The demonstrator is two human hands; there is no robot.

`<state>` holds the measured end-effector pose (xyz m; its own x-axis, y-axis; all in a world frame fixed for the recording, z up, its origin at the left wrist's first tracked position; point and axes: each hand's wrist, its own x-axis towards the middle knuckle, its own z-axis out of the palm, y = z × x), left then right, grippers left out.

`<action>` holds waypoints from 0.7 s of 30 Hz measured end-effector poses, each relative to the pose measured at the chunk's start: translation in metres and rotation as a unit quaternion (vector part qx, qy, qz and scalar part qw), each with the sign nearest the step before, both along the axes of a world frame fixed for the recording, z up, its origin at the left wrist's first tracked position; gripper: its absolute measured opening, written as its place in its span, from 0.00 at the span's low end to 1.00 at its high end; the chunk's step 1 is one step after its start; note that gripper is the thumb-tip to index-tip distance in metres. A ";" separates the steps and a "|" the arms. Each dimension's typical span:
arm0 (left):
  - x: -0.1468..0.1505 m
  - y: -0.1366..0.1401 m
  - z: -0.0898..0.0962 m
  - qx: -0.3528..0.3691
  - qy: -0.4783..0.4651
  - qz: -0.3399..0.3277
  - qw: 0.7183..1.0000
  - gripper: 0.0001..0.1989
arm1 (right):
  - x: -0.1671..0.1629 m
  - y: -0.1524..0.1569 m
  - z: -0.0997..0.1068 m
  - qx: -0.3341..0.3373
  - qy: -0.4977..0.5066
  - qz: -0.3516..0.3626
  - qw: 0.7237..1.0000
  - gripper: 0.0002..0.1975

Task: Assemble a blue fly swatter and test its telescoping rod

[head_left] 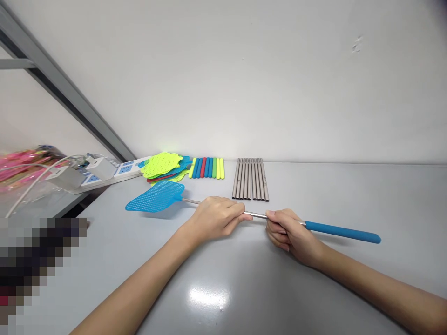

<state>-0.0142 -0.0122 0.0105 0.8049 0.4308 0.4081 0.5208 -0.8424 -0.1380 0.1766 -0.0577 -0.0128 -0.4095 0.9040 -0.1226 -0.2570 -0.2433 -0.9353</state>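
A blue fly swatter with a thin metal shaft lies across both hands, a little above the grey table. My left hand is closed around the shaft, nearer the mesh head. Farther right, my right hand grips the metal tube just before the blue handle, which sticks out to the right. Bare shaft shows between the two hands. Behind them lies a row of metal tubes, side by side. Left of the tubes are several coloured handles in blue, red, green and yellow.
Loose swatter heads in yellow, blue and red are piled at the back left. Next to them runs a white power strip with plugged-in adapters and cables. Pink items in plastic lie farther left. A white wall rises behind the table.
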 end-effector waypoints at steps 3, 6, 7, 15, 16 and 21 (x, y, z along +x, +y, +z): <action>-0.002 0.001 0.001 0.007 0.001 -0.002 1.000 0.16 | 0.000 0.000 0.001 -0.005 -0.002 -0.001 1.000 0.20; -0.004 0.003 0.002 0.010 0.005 0.005 1.000 0.16 | 0.000 0.000 0.001 -0.007 -0.001 -0.004 1.000 0.20; -0.004 0.003 0.002 0.012 0.007 0.008 1.000 0.16 | 0.001 0.000 0.001 -0.009 0.000 -0.004 1.000 0.20; -0.008 0.005 0.002 0.022 0.012 0.009 1.000 0.17 | 0.002 0.001 -0.001 -0.006 0.002 -0.013 1.000 0.20; -0.008 0.005 0.002 0.022 0.012 0.010 1.000 0.17 | 0.002 0.001 -0.001 -0.006 0.003 -0.014 1.000 0.20; -0.009 0.005 0.003 0.020 0.015 0.018 1.000 0.17 | 0.003 0.002 -0.003 -0.006 0.005 -0.018 1.000 0.20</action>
<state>-0.0232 -0.0076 0.0132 0.8018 0.4434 0.4007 0.5452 -0.8172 -0.1866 0.1798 -0.0553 -0.0163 -0.3787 0.9163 -0.1304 -0.2742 -0.2456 -0.9298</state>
